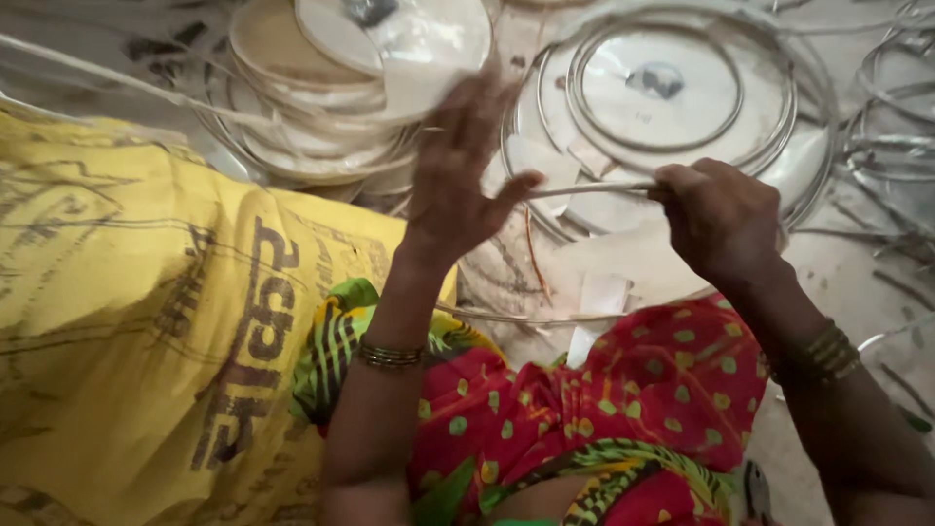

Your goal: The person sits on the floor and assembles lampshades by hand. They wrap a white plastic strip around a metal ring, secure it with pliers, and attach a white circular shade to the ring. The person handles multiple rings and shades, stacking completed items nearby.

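Single head-worn view, steeply downward, close above lap (623, 419) and floor (847, 273).

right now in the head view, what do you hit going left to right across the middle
yellow printed sack → left hand, fingers spread → thin pale strip running between the hands → right hand, closed on the strip's end → loose metal rings at the far right edge

Left hand (466, 166) spread, right hand (723, 219) clenched

Gold bangles (390, 356), red green-dotted garment (623, 390)
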